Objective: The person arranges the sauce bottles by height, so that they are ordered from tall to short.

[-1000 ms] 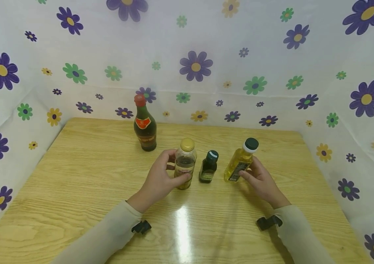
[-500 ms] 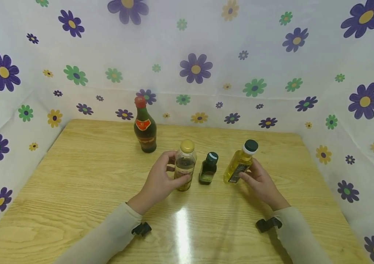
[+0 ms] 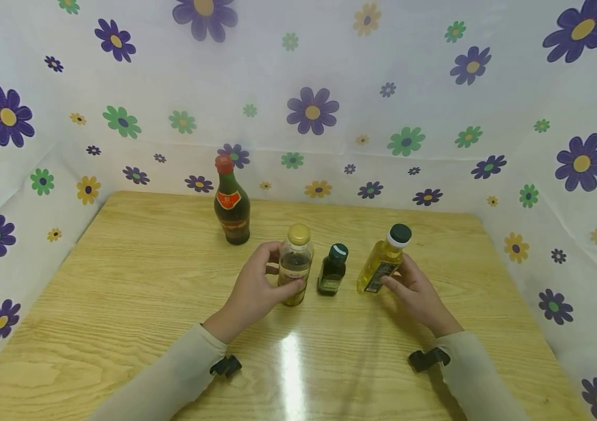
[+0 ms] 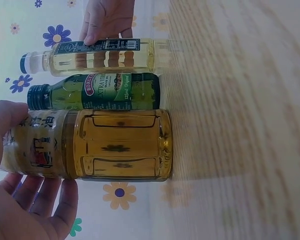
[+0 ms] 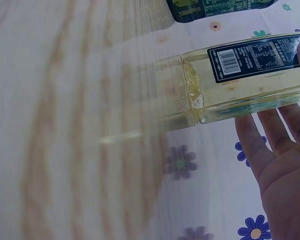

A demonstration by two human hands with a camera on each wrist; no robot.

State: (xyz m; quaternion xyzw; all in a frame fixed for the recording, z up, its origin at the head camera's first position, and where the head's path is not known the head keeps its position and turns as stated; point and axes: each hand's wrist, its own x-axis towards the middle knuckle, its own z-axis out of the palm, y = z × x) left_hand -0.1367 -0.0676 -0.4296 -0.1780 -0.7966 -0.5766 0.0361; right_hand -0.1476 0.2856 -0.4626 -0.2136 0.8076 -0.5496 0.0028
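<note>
My left hand (image 3: 254,286) grips a clear glass bottle (image 3: 296,266) of amber oil with a yellow cap, thumb in front and fingers behind. On the right, my right hand (image 3: 418,287) holds a yellow oil bottle (image 3: 382,263) with a dark green cap and white collar; it leans slightly to the right. Between them stands a small dark green olive oil bottle (image 3: 332,272), touched by neither hand. Its green label (image 4: 107,90) shows in the left wrist view. A barcode label (image 5: 255,59) faces the right wrist camera.
A tall dark green bottle (image 3: 232,207) with a red cap and red label stands at the back left of the wooden table (image 3: 119,280). White cloth (image 3: 256,70) printed with flowers hangs behind the table and along both sides.
The whole head view has shifted slightly downward. Both hands and all the bottles keep their places relative to each other.
</note>
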